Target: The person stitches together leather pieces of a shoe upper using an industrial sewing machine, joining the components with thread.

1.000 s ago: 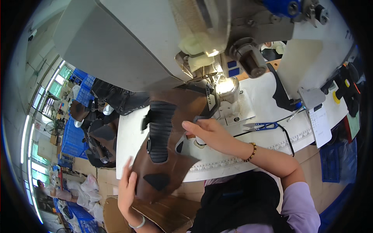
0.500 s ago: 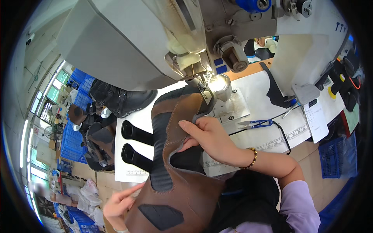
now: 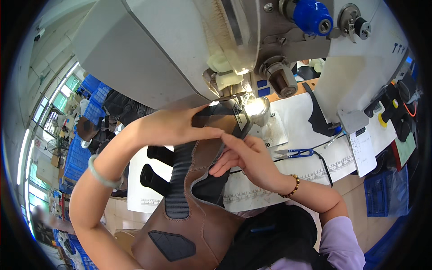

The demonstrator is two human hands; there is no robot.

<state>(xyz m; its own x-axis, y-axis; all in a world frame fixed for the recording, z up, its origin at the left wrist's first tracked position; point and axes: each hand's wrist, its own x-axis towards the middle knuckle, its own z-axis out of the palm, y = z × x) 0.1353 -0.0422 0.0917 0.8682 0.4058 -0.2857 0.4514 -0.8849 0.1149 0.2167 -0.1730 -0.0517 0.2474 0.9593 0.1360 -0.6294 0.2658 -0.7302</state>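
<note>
A brown leather boot upper [image 3: 209,225] with black ribbed panels and a dark angular patch lies under the sewing machine's needle area [image 3: 243,92]. Its near part hangs over the table edge toward my lap. Across the upper's far end lies my left hand [image 3: 173,128], fingers stretched, index finger close to the needle area. My right hand [image 3: 247,159] is at the upper's curved edge, its thumb beside my left thumb and its fingers extended, tips showing. Two black pull loops [image 3: 154,180] stick out to the left of the upper.
The white table [image 3: 288,182] carries blue-handled thread snips [image 3: 294,154], a black cut piece [image 3: 320,112] and a written sheet [image 3: 362,150]. Black footwear [image 3: 123,105] sits at the left beyond my arm. Blue crates [image 3: 78,157] stand left, another blue crate [image 3: 378,193] right.
My left hand has moved from the upper's near left side to its far end by the needle. My right hand's thumb has shifted right and its grip on the edge has loosened.
</note>
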